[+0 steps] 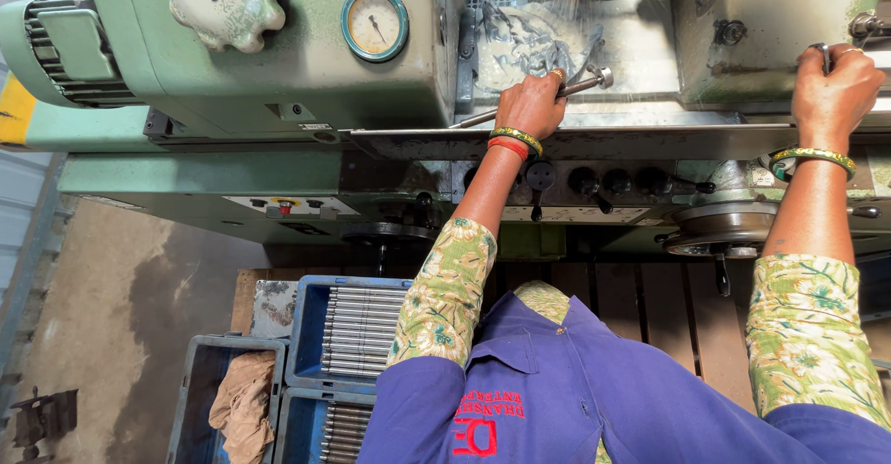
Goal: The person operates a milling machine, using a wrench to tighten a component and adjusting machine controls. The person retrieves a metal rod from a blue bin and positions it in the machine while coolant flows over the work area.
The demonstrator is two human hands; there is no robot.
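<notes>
My left hand (531, 104) is closed around a long steel rod (557, 93) lying across the wet machine bed (640, 46), at about twelve o'clock from my chest. My right hand (833, 91), out at two o'clock, is clenched on a metal lever (822, 52). Coolant sprays just beyond my left knuckles, so the rod could slip in my grip. My bangles (516, 139) and loose floral sleeve (445, 288) hang close to the control knobs (603, 182) and could snag.

Blue crates (316, 334) (rod-filled) on concrete floor (111, 315).
</notes>
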